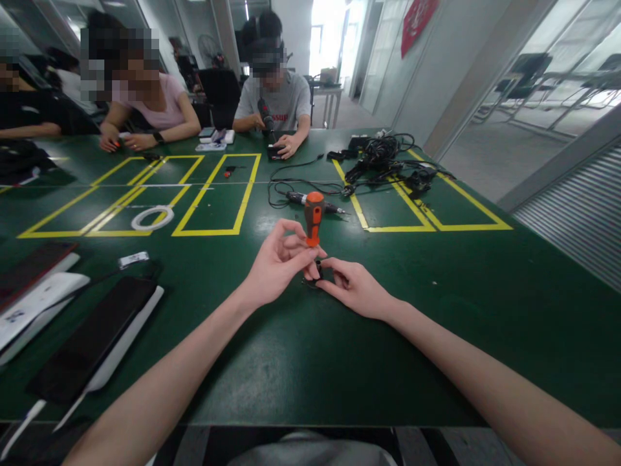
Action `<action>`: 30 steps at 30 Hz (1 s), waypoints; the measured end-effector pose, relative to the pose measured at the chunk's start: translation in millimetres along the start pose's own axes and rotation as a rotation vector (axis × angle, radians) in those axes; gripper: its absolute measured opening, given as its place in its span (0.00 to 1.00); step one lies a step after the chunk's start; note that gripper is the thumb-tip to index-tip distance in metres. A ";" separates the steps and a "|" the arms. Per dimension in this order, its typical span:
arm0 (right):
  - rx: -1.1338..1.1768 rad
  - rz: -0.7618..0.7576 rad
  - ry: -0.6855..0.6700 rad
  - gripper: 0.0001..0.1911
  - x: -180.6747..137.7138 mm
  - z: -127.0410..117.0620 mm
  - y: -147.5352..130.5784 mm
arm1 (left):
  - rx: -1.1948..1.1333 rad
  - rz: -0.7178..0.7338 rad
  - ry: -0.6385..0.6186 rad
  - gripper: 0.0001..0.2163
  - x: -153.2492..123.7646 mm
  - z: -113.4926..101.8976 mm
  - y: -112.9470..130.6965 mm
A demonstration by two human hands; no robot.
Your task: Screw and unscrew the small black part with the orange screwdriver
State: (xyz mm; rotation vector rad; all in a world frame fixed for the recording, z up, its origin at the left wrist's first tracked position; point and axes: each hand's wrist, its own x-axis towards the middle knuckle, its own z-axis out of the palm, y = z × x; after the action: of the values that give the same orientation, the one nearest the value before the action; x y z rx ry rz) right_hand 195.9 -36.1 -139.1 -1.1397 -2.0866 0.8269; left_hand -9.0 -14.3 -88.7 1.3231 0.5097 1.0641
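Note:
An orange and grey screwdriver (314, 220) stands upright over the middle of the table, its handle on top. My left hand (281, 259) is closed with thumb and fingers pinching it just below the handle. Beneath, a small black part (319, 266) is pinched between the thumb and fingers of my right hand (356, 288). The screwdriver's lower end is hidden behind my left fingers, so I cannot tell whether it touches the part. Just beyond my hands lies a black electric screwdriver (317, 202) with its cord.
Yellow tape rectangles (237, 226) mark the green table (412, 388). A white tape ring (152, 218) lies left, a tangle of black cables (383, 158) at the back right. Power banks and a phone-like black slab (97, 336) sit near left. Across the table, people (276, 97) handle small items.

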 end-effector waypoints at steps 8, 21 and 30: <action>-0.006 -0.003 -0.005 0.10 -0.3 -0.8 -0.3 | 0.037 -0.035 0.002 0.18 -0.8 -1.0 2.0; 0.013 -0.001 0.001 0.09 -0.3 0.8 -0.3 | 0.011 0.006 -0.011 0.18 -1.4 -0.7 0.9; -0.005 -0.006 -0.002 0.09 0.1 -0.1 -0.2 | 0.059 -0.017 -0.008 0.16 -2.0 -1.6 0.1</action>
State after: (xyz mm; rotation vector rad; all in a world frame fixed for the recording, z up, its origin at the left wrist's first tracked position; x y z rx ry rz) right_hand 195.8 -36.2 -138.9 -1.1350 -2.0934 0.8211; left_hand -11.3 -15.2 -89.5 1.3722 0.5492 1.0367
